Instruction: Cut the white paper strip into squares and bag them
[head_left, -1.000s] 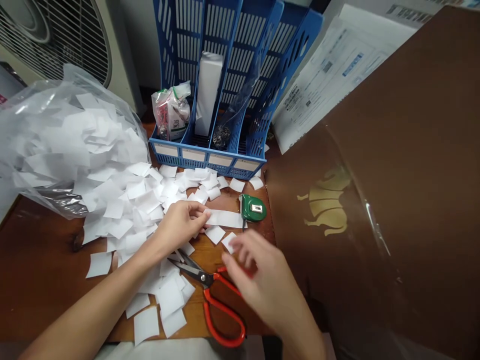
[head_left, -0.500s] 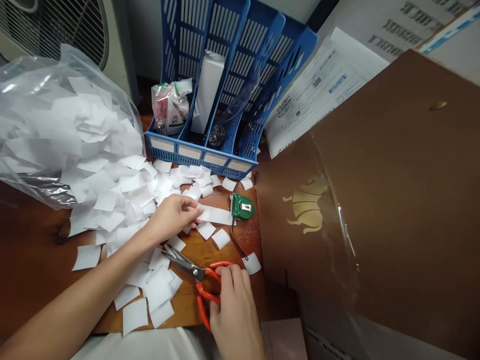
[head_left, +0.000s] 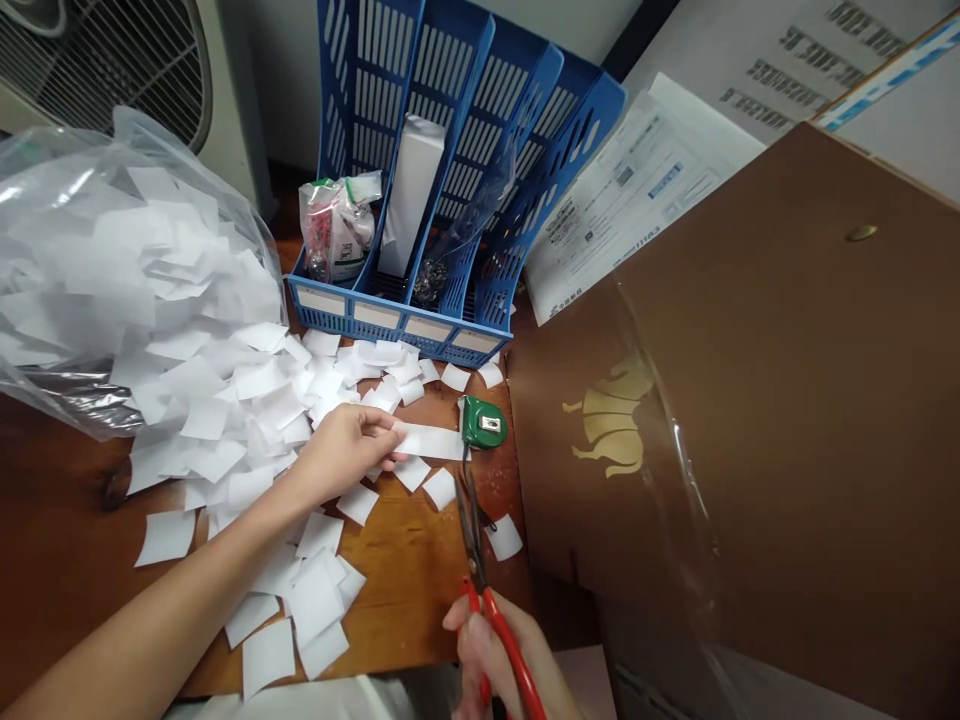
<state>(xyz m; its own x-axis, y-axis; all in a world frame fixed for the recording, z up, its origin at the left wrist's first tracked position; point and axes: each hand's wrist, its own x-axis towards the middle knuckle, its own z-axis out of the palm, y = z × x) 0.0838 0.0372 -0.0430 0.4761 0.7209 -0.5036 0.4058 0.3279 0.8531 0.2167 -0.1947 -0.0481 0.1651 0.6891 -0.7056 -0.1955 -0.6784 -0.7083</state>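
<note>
My left hand (head_left: pixel 341 448) pinches the left end of a white paper strip (head_left: pixel 431 441) and holds it just above the wooden table (head_left: pixel 405 560). My right hand (head_left: pixel 499 660) grips the red handles of a pair of scissors (head_left: pixel 480 570) at the bottom edge. The blades point away from me, with their tips at the strip's right end. A green tape measure (head_left: pixel 483 422) lies just beyond the tips. Several cut white paper squares (head_left: pixel 315 590) are scattered around my left forearm.
A clear plastic bag (head_left: pixel 112 270) full of paper squares spills onto the table at left. A blue file rack (head_left: pixel 442 200) stands behind, holding a white box and small packets. A large brown box (head_left: pixel 750 420) fills the right side. A fan is at top left.
My right hand has picked the scissors up off the table and turned them so the blades point at the strip. My left hand has kept hold of the strip.
</note>
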